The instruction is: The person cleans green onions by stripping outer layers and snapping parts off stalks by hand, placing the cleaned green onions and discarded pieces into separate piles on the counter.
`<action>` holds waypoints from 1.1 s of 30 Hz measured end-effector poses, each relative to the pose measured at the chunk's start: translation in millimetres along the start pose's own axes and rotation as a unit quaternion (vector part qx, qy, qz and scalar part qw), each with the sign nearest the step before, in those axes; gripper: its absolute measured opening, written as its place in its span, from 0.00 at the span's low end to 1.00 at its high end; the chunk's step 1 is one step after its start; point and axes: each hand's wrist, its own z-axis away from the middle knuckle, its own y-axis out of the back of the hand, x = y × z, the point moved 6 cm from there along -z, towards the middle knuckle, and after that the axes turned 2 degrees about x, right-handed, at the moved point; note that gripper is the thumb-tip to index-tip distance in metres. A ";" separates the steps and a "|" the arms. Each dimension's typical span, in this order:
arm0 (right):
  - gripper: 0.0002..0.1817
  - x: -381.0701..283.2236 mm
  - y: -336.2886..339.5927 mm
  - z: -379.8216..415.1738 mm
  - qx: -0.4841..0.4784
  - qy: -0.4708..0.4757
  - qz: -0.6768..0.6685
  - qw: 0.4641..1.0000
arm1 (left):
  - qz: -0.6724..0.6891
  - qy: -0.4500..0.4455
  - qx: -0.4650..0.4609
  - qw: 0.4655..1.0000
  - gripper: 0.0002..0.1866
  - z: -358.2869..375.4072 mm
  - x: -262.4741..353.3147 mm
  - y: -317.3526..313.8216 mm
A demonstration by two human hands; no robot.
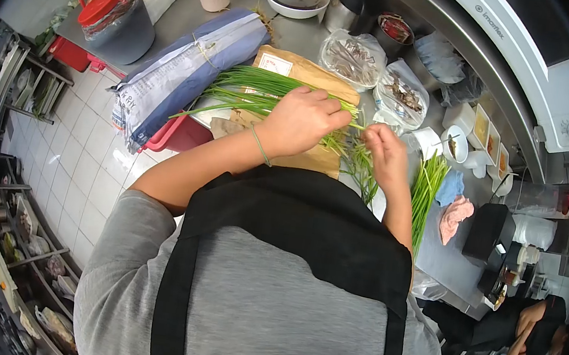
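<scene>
A bunch of long green chives (256, 83) lies across brown paper (320, 164) on the counter. My left hand (308, 121) is closed over the bunch near its stem ends. Just to the right, my right hand (387, 154) is closed in a pinch at a thin pale stem end that sticks out from the left hand. Loose green trimmings (361, 171) lie below, between the hands. Another pile of chives (427, 194) lies right of my right forearm. What sits inside each hand's fingers is largely hidden.
A long blue-and-white wrapped bundle (188, 72) lies on the left, near a dark bucket with a red lid (100, 6). Bagged dried goods (353, 58) stand at the back. A pink cloth (456, 219) lies at right. Another person's hands (525, 331) show at lower right.
</scene>
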 end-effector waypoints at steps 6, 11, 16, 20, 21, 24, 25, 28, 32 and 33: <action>0.08 39.3 43.0 -6.6 0.055 -0.093 -0.017 0.994 | 0.204 0.283 0.020 0.937 0.02 -21.1 -62.5 36.6; 0.10 -22.8 -3.8 -19.2 -0.007 0.035 -0.201 0.979 | 0.550 0.255 0.237 0.759 0.05 -52.3 -86.7 64.4; 0.13 -68.0 -51.4 -29.9 -0.072 0.039 -0.292 0.953 | 0.614 0.253 0.290 0.689 0.07 -67.5 -70.0 49.3; 0.20 -42.4 -49.8 -31.7 -0.219 -0.015 -0.034 0.975 | 0.684 0.306 0.232 0.620 0.08 -67.2 -71.7 28.4; 0.21 -36.5 -39.4 -33.9 -0.193 0.012 -0.020 0.981 | 0.692 0.326 0.214 0.608 0.07 -64.4 -75.0 23.1; 0.24 -32.2 -18.0 -39.1 -0.142 0.022 -0.104 0.984 | 0.715 0.377 0.164 0.565 0.07 -55.5 -78.5 2.1; 0.23 -35.6 -18.6 -41.0 -0.134 0.011 -0.207 0.969 | 0.713 0.381 0.163 0.565 0.07 -54.5 -77.1 -3.7; 0.18 -55.9 -28.4 -46.1 -0.093 0.004 -0.435 0.895 | 0.716 0.408 0.140 0.549 0.09 -53.7 -68.9 -12.8; 0.12 -63.9 -12.2 -42.8 -0.011 0.044 -0.419 0.907 | 0.711 0.279 0.130 0.633 0.24 -65.7 -47.1 8.7; 0.13 -72.6 13.1 -37.1 0.032 0.060 -0.420 0.905 | 0.707 0.273 0.125 0.640 0.26 -64.7 -45.8 14.4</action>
